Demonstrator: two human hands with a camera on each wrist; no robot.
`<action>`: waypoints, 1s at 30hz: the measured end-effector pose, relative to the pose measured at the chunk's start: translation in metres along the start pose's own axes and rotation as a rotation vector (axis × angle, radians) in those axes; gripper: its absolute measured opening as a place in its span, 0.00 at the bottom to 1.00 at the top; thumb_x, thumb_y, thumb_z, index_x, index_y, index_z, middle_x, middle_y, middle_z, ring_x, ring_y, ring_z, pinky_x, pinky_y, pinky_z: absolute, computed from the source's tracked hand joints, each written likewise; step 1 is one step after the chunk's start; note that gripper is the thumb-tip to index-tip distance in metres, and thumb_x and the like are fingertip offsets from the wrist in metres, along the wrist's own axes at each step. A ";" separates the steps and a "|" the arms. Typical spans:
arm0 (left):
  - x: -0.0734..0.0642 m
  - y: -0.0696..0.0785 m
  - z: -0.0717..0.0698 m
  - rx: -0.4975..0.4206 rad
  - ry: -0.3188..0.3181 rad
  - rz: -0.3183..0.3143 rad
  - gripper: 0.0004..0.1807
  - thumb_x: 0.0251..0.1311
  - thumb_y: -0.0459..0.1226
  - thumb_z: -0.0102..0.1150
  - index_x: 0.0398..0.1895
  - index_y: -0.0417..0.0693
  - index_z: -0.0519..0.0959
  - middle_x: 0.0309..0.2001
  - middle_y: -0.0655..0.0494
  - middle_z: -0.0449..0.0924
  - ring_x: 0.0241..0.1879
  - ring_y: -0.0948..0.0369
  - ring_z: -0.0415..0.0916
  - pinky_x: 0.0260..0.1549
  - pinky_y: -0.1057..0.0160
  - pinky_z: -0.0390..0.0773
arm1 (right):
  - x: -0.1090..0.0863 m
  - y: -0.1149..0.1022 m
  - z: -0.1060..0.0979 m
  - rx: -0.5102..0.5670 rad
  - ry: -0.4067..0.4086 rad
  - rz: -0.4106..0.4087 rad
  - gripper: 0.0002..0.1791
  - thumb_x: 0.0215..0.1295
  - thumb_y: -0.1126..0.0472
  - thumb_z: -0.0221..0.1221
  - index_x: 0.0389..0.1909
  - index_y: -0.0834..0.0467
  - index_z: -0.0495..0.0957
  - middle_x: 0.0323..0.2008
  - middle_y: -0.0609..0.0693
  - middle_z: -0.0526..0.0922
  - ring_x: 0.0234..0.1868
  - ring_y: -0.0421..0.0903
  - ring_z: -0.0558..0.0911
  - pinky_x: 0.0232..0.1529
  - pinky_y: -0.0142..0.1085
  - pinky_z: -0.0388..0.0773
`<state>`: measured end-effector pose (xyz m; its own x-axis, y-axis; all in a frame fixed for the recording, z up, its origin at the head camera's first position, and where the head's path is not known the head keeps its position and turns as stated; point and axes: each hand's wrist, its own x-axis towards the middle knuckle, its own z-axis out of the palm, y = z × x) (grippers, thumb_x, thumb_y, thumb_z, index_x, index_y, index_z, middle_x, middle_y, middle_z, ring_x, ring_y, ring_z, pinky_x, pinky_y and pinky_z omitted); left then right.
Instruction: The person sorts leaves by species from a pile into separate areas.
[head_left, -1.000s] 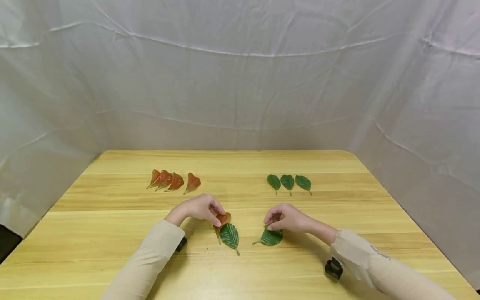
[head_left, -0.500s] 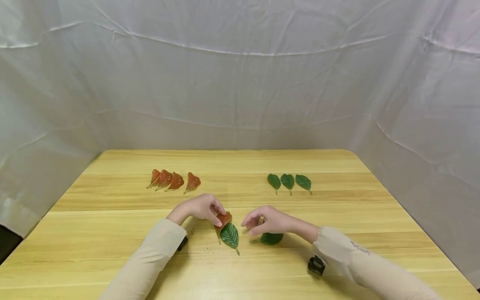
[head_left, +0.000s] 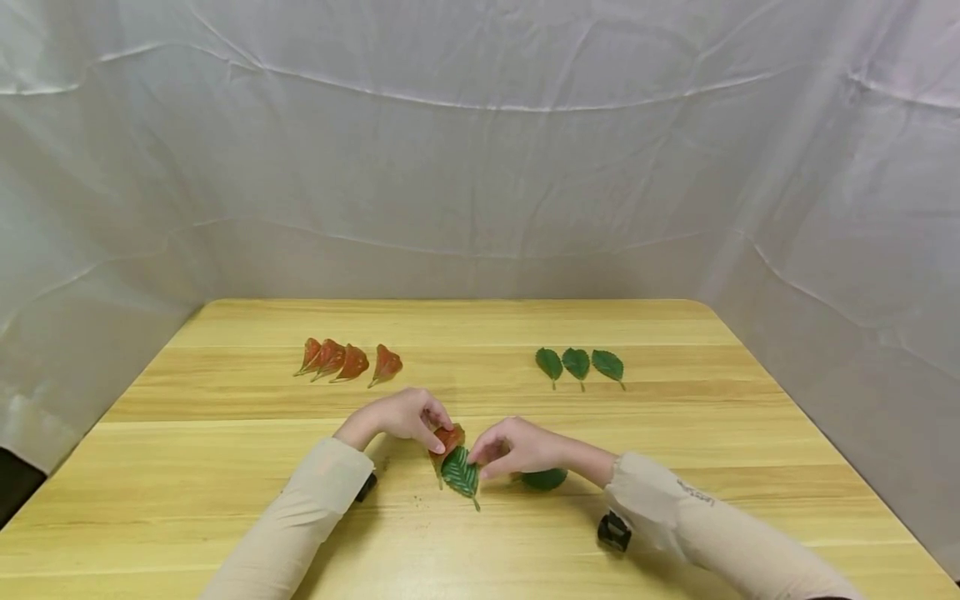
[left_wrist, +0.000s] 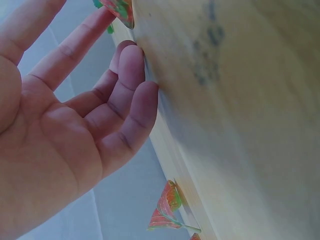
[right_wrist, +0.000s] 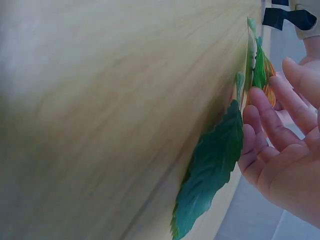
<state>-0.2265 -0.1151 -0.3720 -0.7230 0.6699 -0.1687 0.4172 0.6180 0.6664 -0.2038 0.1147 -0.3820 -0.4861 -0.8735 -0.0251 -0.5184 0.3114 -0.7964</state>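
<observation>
My left hand (head_left: 405, 417) holds a red leaf (head_left: 450, 437) on the table between thumb and index finger; in the left wrist view its index finger reaches the red leaf (left_wrist: 120, 9) and the other fingers curl loosely. A green leaf (head_left: 460, 473) overlaps the red one's lower right part, stem toward the near edge. At that green leaf's right edge is my right hand (head_left: 521, 446), thumb and index finger apart. Another green leaf (head_left: 545, 479) lies below the right hand, partly covered by it; it shows large in the right wrist view as a toothed leaf (right_wrist: 212, 162).
Several red leaves (head_left: 330, 358) lie in an overlapping row at the back left, with one red leaf (head_left: 386, 365) slightly apart. Three green leaves (head_left: 576, 363) stand in a row at the back right. Pale cloth (head_left: 480, 183) surrounds the wooden table (head_left: 225, 500).
My right hand has left the right-hand green leaf and moved left to the green leaf overlapping the red one. The left hand has stayed in place on the red leaf.
</observation>
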 end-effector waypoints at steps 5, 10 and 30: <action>0.000 0.000 0.000 0.004 -0.004 0.001 0.15 0.44 0.36 0.68 0.37 0.41 0.81 0.33 0.59 0.79 0.33 0.61 0.71 0.33 0.66 0.70 | 0.002 -0.002 0.001 -0.012 0.015 0.032 0.12 0.56 0.65 0.59 0.38 0.68 0.79 0.34 0.53 0.81 0.32 0.34 0.76 0.35 0.28 0.74; 0.000 0.000 0.000 0.009 -0.009 0.020 0.15 0.45 0.35 0.68 0.37 0.40 0.81 0.33 0.59 0.79 0.32 0.64 0.70 0.32 0.67 0.71 | 0.002 -0.006 0.001 0.060 0.100 0.090 0.09 0.54 0.66 0.60 0.35 0.69 0.80 0.30 0.53 0.82 0.28 0.40 0.78 0.30 0.30 0.76; 0.000 -0.001 0.001 0.017 0.002 0.004 0.14 0.45 0.36 0.68 0.36 0.41 0.81 0.34 0.59 0.78 0.34 0.62 0.71 0.35 0.65 0.70 | -0.011 -0.007 -0.007 0.358 0.331 0.253 0.01 0.51 0.76 0.58 0.26 0.71 0.77 0.20 0.59 0.79 0.17 0.43 0.78 0.24 0.42 0.78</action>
<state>-0.2267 -0.1149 -0.3728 -0.7222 0.6718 -0.1646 0.4294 0.6220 0.6548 -0.1995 0.1249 -0.3715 -0.7901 -0.6053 -0.0972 -0.1130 0.2996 -0.9473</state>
